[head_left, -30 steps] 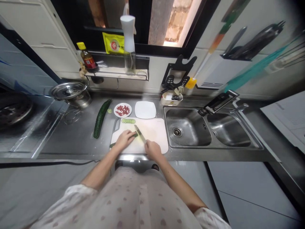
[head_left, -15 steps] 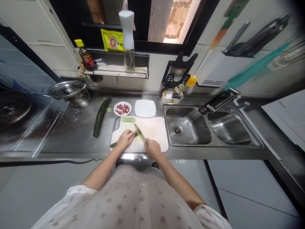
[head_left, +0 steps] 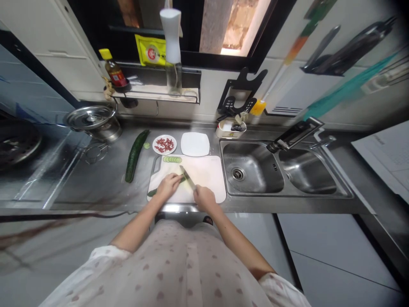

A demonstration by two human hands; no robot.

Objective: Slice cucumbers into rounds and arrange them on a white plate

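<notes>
On the white cutting board (head_left: pixel 207 179), my left hand (head_left: pixel 169 186) is closed over a cucumber (head_left: pixel 152 193); one end sticks out at the lower left, the other by the blade, and the middle is hidden. My right hand (head_left: pixel 204 198) grips the handle of a kitchen knife (head_left: pixel 188 178). Its blade points up and left, against or very close to the cucumber's cut end; I cannot tell if it touches. A row of cucumber slices (head_left: pixel 172 159) lies overlapped along the board's far left edge.
A whole cucumber (head_left: pixel 136 157) lies left of the board. Behind it stand a plate of chopped red pieces (head_left: pixel 164 145) and a white square plate (head_left: pixel 194 144). The double sink (head_left: pixel 252 168) is to the right, a lidded steel pot (head_left: pixel 96 121) at the back left.
Both hands, the knife and the cucumber stay nearly in place. The view has shifted slightly, and a blurred dark streak now shows at the lower left.
</notes>
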